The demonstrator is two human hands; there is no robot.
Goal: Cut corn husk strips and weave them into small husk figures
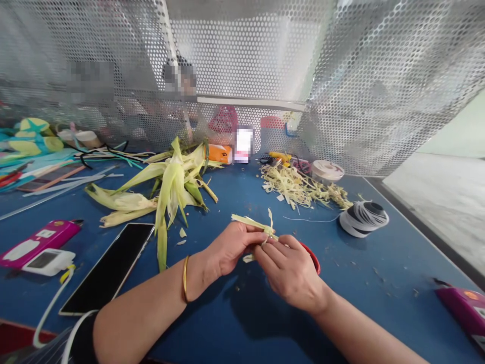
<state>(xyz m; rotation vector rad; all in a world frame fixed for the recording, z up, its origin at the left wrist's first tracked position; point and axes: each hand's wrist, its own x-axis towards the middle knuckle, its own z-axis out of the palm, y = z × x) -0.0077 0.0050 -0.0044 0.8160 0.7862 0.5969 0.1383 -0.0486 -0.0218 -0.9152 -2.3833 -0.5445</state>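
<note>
Just right of centre, my left hand (231,245) pinches a pale green strip of corn husk (248,221), closed with the thumb and fingertips together. Against it, my right hand (290,270) is closed on the same husk, its fingers curled at a small knot or fold. A thin husk end sticks up above the fingertips, and another bit shows below them. Behind my right hand a curved red handle (312,258) peeks out; the rest of it is hidden. To the left lies a heap of whole corn husks (172,182).
Curly husk shreds (288,184) lie at the back right, near a spool of white thread (364,218) and a roll of tape (328,170). A black-screened phone (109,268) and a magenta device (41,242) are at left. Perforated metal mesh (242,55) stands behind the blue table (227,323).
</note>
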